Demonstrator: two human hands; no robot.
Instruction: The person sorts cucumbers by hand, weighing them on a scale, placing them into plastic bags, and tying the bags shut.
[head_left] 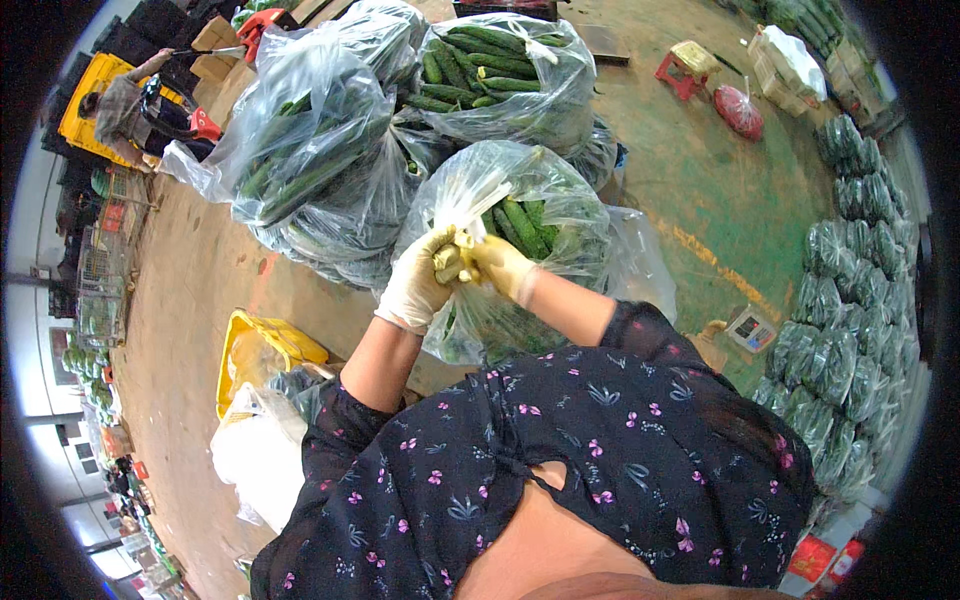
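A large clear plastic bag (575,235) of green cucumbers (522,226) stands right in front of me. Its top is bunched up at my hands, with a pale twisted end sticking out above them. My left hand (420,278), in a whitish-yellow glove, is closed around the gathered plastic. From the other side my right hand (505,270), gloved too and slightly blurred, pinches at the same bunched neck. The fingertips of both hands meet there and partly hide the plastic.
More bags of cucumbers (310,170) crowd the far side. To the left are a yellow crate (265,350) and a white bag (262,450). A person (125,115) works by a cart at the far left. Bagged vegetables (835,330) line the right; a scale display (750,328) sits nearer.
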